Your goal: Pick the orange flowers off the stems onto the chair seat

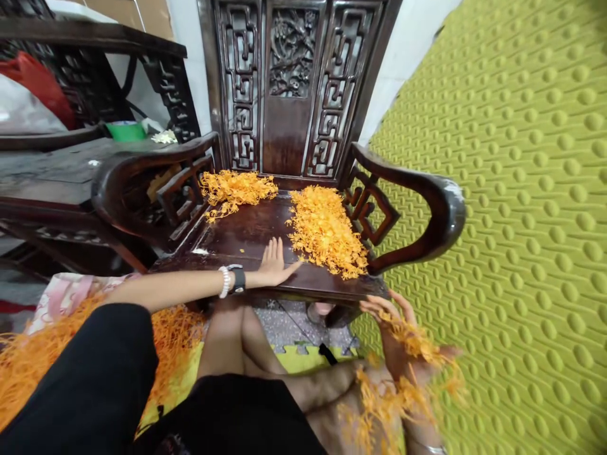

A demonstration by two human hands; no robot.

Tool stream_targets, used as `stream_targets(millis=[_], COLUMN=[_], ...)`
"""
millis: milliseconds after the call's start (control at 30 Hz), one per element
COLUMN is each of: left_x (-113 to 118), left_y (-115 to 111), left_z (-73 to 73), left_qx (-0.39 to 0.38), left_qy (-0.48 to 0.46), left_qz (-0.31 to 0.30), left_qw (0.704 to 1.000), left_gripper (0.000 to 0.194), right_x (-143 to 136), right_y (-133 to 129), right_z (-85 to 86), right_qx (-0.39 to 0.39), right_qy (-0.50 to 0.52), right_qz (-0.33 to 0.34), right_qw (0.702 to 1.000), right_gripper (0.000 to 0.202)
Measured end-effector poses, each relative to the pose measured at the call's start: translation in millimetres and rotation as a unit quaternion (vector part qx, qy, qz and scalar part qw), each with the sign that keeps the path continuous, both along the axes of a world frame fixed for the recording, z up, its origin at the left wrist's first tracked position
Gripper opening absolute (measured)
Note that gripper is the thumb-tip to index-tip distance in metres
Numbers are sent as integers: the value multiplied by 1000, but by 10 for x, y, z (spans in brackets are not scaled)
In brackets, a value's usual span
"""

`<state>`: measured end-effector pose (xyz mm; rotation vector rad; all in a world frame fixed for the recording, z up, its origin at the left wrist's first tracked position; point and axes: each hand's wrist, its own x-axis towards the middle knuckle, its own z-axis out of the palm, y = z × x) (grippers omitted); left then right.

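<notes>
Step in hand looks like sweeping: left hand [275,260] lies flat on the chair seat [246,230], fingers straight and pressed together, its edge against the near end of the right-hand heap of orange pieces [325,232]; a smaller heap [237,188] sits at the seat's back left. Right hand [398,341] waits cupped below the seat's front edge, fingers loosely spread, orange pieces already in the palm. Judged next: push the heap off the edge into that palm without scattering.
</notes>
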<state>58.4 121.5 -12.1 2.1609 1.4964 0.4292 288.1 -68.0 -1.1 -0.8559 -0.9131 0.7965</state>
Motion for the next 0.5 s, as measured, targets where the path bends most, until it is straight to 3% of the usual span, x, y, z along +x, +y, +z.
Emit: stream_targets(millis=[167, 300, 400, 500], left_x=[658, 862, 848, 869], left_y=[139, 230, 299, 439], left_z=[110, 281, 444, 572], left_qx=[-52, -39, 46, 152], left_qy=[-47, -47, -64, -42], left_qz=[70, 74, 24, -107], left_qw=[995, 995, 997, 982], left_gripper=[101, 94, 94, 94], right_x=[-381, -437, -338, -223], right_y=[-139, -305, -290, -175], right_z=[-180, -211, -220, -268], right_qx=[-2, -36, -28, 24], right_qy=[50, -59, -140, -146], right_qz=[4, -43, -118, -148], right_qw=[999, 997, 983, 978], right_gripper=[86, 78, 67, 67])
